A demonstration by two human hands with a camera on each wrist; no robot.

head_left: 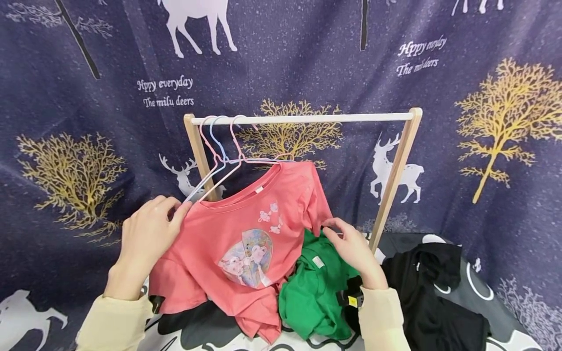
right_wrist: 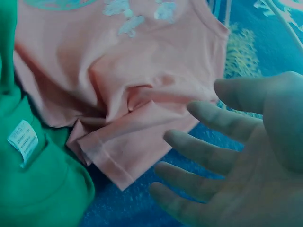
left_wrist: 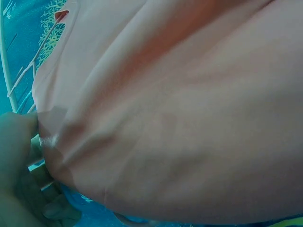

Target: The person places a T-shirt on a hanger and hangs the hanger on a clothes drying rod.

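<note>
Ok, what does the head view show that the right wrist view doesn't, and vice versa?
Only the head view: the left hand, gripping the pink shirt, and the black garment at right.
Only the right wrist view: all five fingers of the right hand, spread apart, and print on the label of the green garment, too small to read.
Both: pink shirt, green garment, label, and the right hand near a sleeve.

plain cream sleeves, left sleeve (head_left: 115,324) kinda rumpled, right sleeve (head_left: 382,317) same shade, both stopping near the wrists, left hand (head_left: 147,234) and right hand (head_left: 353,246) bare, chunky black gadget (head_left: 343,298) with lil yellow label (head_left: 352,301) by the right wrist
</note>
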